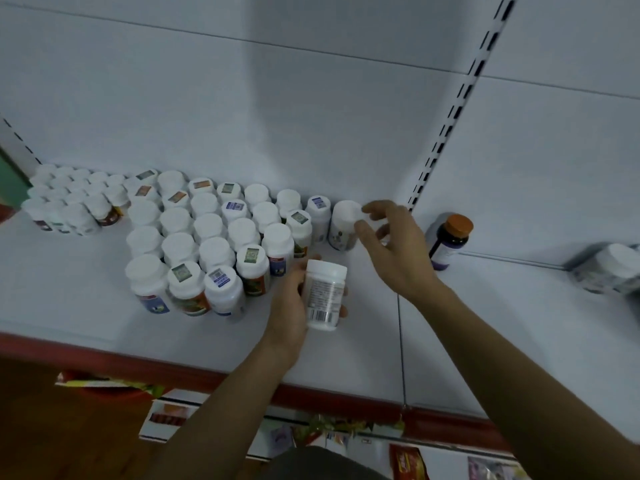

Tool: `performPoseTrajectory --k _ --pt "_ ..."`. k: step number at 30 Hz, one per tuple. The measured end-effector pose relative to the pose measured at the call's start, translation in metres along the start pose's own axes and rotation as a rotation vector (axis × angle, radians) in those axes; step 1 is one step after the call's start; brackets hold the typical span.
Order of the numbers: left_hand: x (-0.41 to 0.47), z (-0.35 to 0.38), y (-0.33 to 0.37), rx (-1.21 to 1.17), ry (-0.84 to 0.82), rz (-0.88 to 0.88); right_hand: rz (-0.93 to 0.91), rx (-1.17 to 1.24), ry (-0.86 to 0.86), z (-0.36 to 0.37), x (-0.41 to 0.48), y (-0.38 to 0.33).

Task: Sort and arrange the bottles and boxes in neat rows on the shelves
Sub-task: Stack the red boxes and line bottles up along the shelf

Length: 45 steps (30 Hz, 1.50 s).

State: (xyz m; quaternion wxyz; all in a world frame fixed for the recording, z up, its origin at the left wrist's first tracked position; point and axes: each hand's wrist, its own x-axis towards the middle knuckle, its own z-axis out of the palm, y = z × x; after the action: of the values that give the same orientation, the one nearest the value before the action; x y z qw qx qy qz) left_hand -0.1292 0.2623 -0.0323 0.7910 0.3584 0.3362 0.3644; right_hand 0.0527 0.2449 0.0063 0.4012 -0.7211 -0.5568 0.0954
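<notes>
Several white-capped bottles (211,237) stand in rows on the white shelf (104,306), with smaller bottles (72,199) at the far left. My left hand (289,299) grips a white bottle (325,294) with a barcode label, lifted just above the shelf in front of the rows. My right hand (394,244) hovers at the right end of the back row, its fingers relaxed and spread beside the cap of a white bottle (344,225) standing there. Whether a fingertip touches that cap I cannot tell.
A dark bottle with an orange cap (450,240) stands right of my right hand near the slotted upright (450,116). A wrapped pack of bottles (609,268) lies on the neighbouring shelf. The shelf has a red front edge (138,362); boxes and packets (166,414) sit below.
</notes>
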Motion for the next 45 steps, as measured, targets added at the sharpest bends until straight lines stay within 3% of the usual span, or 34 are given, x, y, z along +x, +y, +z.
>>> performPoseTrajectory --k 3,6,8,13,17,21,26,29,35,37,41,45 --pt "0.004 0.004 0.006 0.037 -0.087 0.001 0.062 0.334 -0.400 -0.024 -0.020 -0.016" --pt "0.009 0.013 0.007 0.124 -0.161 -0.009 -0.053 0.224 -0.525 -0.031 -0.024 -0.015" --pt "0.011 0.017 0.005 0.132 -0.175 -0.063 -0.041 0.205 -0.480 -0.039 -0.023 -0.010" --pt "0.006 0.013 0.000 0.138 -0.319 -0.173 0.129 0.443 -0.414 -0.062 -0.026 -0.001" --pt "0.005 0.017 -0.004 0.573 -0.208 0.211 0.175 0.354 -0.471 -0.069 -0.024 -0.002" --pt "0.006 0.021 -0.007 0.737 -0.171 0.430 0.201 0.216 -0.382 -0.067 -0.017 -0.007" --pt "0.010 0.017 -0.006 0.610 -0.278 0.273 0.069 0.265 -0.446 -0.075 -0.016 -0.005" --pt "0.013 0.014 -0.006 0.691 -0.227 0.343 0.108 0.256 -0.468 -0.073 -0.014 -0.008" --pt "0.024 0.013 -0.005 0.763 -0.119 0.415 0.141 0.266 -0.332 -0.065 -0.005 -0.008" --pt "0.030 0.007 -0.008 0.910 -0.099 0.441 0.120 0.201 -0.249 -0.065 -0.001 -0.004" --pt "0.038 -0.003 -0.022 1.414 -0.112 0.537 0.086 -0.170 -0.105 -0.049 0.015 0.011" --pt "0.039 -0.002 -0.028 1.502 -0.120 0.569 0.025 -0.267 -0.013 -0.020 0.024 0.027"
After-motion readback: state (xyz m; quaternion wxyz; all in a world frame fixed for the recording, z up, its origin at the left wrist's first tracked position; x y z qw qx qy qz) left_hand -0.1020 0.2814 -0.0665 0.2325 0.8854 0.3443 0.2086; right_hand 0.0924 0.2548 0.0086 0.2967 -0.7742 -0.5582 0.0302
